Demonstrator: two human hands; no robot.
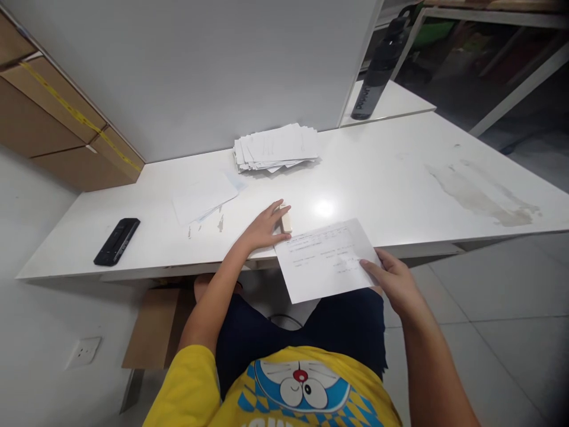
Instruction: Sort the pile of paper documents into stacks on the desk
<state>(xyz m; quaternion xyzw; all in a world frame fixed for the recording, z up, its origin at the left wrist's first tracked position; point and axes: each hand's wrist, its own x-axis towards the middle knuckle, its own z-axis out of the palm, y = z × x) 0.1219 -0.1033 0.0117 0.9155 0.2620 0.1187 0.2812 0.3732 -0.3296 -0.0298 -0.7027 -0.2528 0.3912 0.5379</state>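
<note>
My left hand (265, 227) rests on the white desk with its fingers and thumb around a small cream-coloured block (285, 220). Its exact kind is hard to make out. A sheet of paper (322, 261) with lines of writing is pinched at its right edge between the thumb and fingers of my right hand (393, 277). The sheet hangs over the desk's front edge above my lap, its upper left corner close to my left thumb.
Against the grey panel lies an untidy stack of papers (278, 147). A few loose sheets (207, 198) lie left of it, and a black phone-like device (117, 241) is farther left. Cardboard boxes (57, 121) stand at the left end; a dark bottle (377, 71) stands at the back right.
</note>
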